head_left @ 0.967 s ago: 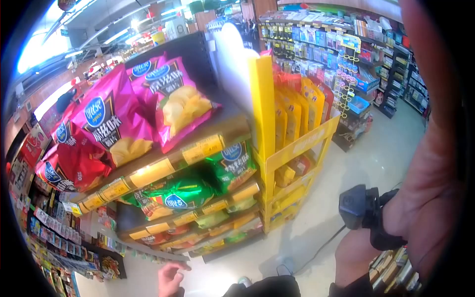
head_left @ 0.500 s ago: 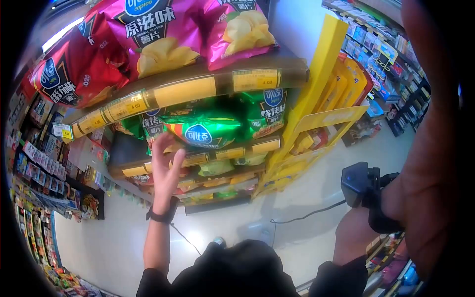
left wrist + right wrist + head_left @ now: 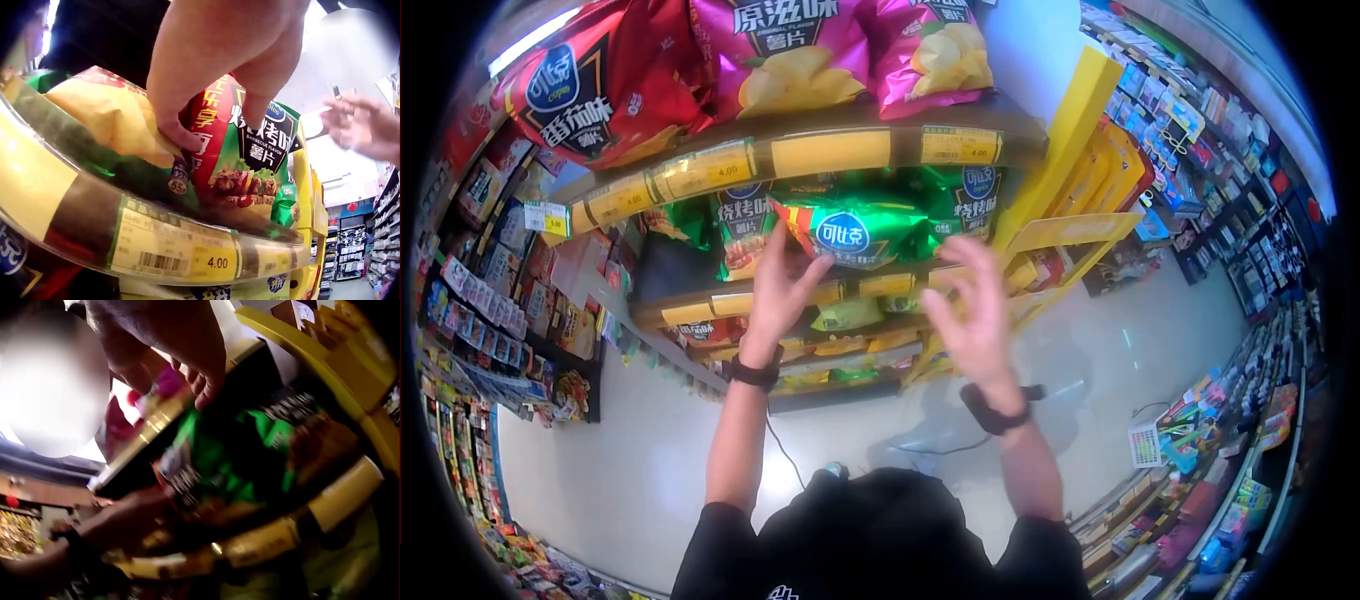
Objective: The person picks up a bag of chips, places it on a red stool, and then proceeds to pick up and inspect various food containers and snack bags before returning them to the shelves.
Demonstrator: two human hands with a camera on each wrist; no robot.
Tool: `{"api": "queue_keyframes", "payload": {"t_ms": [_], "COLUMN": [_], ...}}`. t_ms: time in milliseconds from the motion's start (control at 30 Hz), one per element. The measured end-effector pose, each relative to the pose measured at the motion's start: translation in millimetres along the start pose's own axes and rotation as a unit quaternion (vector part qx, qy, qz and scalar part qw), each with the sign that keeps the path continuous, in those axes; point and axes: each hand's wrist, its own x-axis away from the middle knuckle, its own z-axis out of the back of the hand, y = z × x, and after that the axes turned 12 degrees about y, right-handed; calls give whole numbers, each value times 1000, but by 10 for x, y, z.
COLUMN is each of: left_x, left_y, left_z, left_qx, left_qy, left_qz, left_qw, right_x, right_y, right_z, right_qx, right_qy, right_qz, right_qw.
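A green bag of chips [image 3: 880, 240] lies lengthwise on the second shelf. At its left end is my left hand [image 3: 778, 300], fingers by the edge and thumb in front. The left wrist view shows the hand [image 3: 225, 56] gripping around the red strip on the bag [image 3: 250, 175]. My right hand [image 3: 975, 315], blurred, hovers near the bag's right end with spread fingers. The right wrist view has this hand [image 3: 165, 344] above the green packaging, holding nothing. Behind are upright green bags [image 3: 978, 205].
Red [image 3: 615, 90] and pink [image 3: 795, 65] chip bags stand on the shelf above, behind a rail of price tags [image 3: 830, 155]. A yellow display rack [image 3: 1065, 225] adjoins on the right. Lower shelves hold more bags [image 3: 847, 316].
My left hand has come up onto the green bag, whose left end sits slightly higher. The right hand has swung from the far right to near the bag. The view has shifted toward the shelves.
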Motion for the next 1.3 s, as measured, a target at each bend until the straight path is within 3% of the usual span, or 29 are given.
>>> {"api": "queue_keyframes", "payload": {"t_ms": [33,200,233,367,500,600,700,733,767,800,900,1000,1133,1300], "left_x": [-10,-73,-80,-26,167,407,716,808,871,968,1124,1375,1620,1901], "left_y": [-14,-78,-111,-102,-9,137,152,152,124,162,147,-22,-115,-231], "left_z": [15,47,41,45,124,132,174,180,169,127,-19,-182,-453,-640], "left_qx": [-8,-66,-82,-88,-113,-80,15,52,68,139,144,233,256,234], "left_qy": [-13,-47,-35,-22,-21,-8,-40,-50,-68,-95,-166,-229,-248,-286], "left_qz": [-2,-6,-68,-100,-219,-207,-58,-10,-7,58,53,156,184,315], "left_qw": [1000,997,994,991,969,975,997,997,995,984,974,932,916,874], "right_x": [116,166,148,120,210,461,633,695,777,875,1150,1354,1493,1833], "right_y": [252,795,840,882,795,743,417,371,283,215,193,116,-24,-73], "right_z": [-126,-541,-585,-642,-462,-243,23,116,189,257,472,627,812,1028], "right_qx": [37,169,184,170,118,86,35,73,74,74,20,-67,-19,-32], "right_qy": [0,19,31,41,15,-10,-35,-56,-47,-38,-6,19,57,89], "right_qz": [-35,7,15,9,-17,-63,-75,-29,-36,-42,-88,-178,-191,-317], "right_qw": [999,985,982,985,993,994,996,995,996,996,996,982,980,944]}}
